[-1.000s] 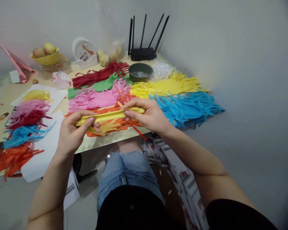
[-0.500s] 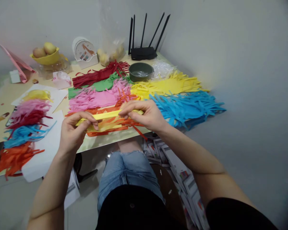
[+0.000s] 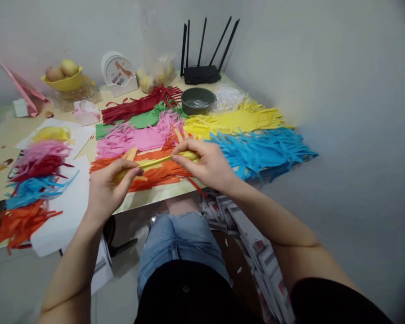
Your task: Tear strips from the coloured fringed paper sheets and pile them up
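Note:
A narrow yellow strip [image 3: 155, 162], paper or cloth, stretches between my two hands above the table's front part. My left hand [image 3: 110, 182] pinches one end between thumb and fingers. At the other end, my right hand [image 3: 205, 164] grips it with thumb and forefinger, and some yellow material shows inside the curled fingers. Below the hands lies a pile of orange fringed strips [image 3: 155, 180]. Behind it are pink fringe [image 3: 141, 137], green fringe [image 3: 143, 119] and dark red fringe [image 3: 141, 103]. Yellow fringe [image 3: 243, 119] and blue fringe [image 3: 266, 153] lie to the right.
Small coloured strip bundles [image 3: 42, 180] rest on white paper [image 3: 70, 193] at left. A dark green bowl [image 3: 197, 102], black router [image 3: 202, 75], round clock [image 3: 119, 72] and yellow fruit bowl [image 3: 65, 83] stand behind. Boxes [image 3: 270, 265] fill the floor at right.
The yellow strip has turned from its flat face to a thin, narrower line, tilted slightly. My left hand has rotated, its fingers more closed, and the right hand has shifted only slightly.

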A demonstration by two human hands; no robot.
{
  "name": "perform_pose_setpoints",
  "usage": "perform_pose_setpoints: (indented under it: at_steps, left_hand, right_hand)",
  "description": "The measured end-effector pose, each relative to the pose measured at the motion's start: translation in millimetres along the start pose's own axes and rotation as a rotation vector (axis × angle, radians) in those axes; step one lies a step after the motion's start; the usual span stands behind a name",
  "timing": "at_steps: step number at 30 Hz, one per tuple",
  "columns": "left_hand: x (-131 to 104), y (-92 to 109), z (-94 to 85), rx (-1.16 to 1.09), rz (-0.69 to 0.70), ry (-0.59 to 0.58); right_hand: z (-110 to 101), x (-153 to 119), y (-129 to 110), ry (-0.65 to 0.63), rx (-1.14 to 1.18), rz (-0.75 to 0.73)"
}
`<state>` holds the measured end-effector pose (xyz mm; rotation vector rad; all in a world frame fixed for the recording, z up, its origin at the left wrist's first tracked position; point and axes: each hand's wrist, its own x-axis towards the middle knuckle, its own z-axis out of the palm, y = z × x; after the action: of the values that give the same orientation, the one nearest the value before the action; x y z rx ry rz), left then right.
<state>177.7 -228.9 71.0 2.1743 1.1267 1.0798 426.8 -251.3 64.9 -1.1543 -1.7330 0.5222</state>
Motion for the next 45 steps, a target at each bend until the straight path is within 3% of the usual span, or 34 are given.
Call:
perform_pose_setpoints:
  at_steps: [9, 14, 19, 22, 26, 30, 33, 36, 40, 42, 45]
  left_hand:
    - [4, 1, 4.1, -0.632, -0.364, 0.055]
    - [8, 4, 9.2, -0.748, -0.381, 0.072]
    - [1, -8, 7.7, -0.601, -0.215, 0.029]
    - [3, -9, -5.6, -0.324, -0.068, -0.102]
    - [16, 5, -18.8, -0.067, 0.089, -0.217]
    - [31, 14, -13.5, 0.007, 0.122, -0.391]
    - [35, 12, -8.4, 0.024, 0.093, -0.432]
    - [36, 5, -5.7, 0.132, 0.162, -0.330]
    - [40, -11, -0.8, 0.294, 0.334, -0.094]
    - [43, -20, 1.9, 0.306, 0.381, -0.075]
    - [46, -33, 5.4, 0.313, 0.417, -0.069]
  right_hand:
    - [4, 4, 2, -0.075, 0.558, 0.109]
    - [3, 10, 13, -0.151, 0.661, 0.139]
    - [5, 11, 19, -0.110, 0.630, 0.096]
    - [4, 9, 18, -0.065, 0.419, -0.132]
    - [-4, 10, 9, -0.156, 0.071, -0.470]
    - [-11, 13, 1, -0.217, -0.070, -0.614]
    - [-14, 10, 2, -0.243, -0.121, -0.650]
    - [-15, 9, 7, -0.271, -0.115, -0.573]
    - [-12, 22, 10, -0.305, 0.053, -0.166]
    - [-7, 34, 11, -0.400, 0.192, 0.033]
    - [6, 48, 13, -0.612, 0.485, 0.186]
